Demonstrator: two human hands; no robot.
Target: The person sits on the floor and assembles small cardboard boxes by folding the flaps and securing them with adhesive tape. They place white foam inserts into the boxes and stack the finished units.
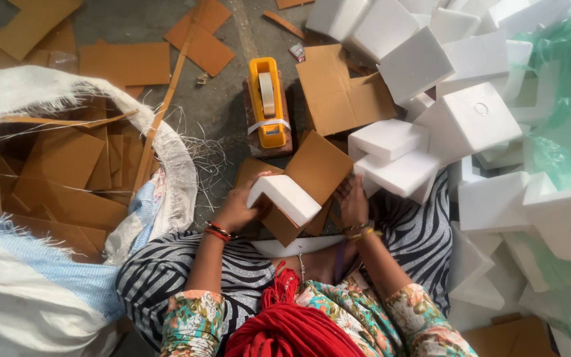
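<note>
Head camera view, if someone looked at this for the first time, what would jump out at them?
Probably the heap of white foam blocks filling the right side. At centre, the left hand and right hand press a white foam piece against a folded brown cardboard sheet. Just above stands a yellow tape dispenser, and a white woven sack of cardboard cut-offs lies open on the left.

Both hands [236, 210] [353, 203] hold foam block [284, 197] against cardboard [315, 168] (folded).
</note>
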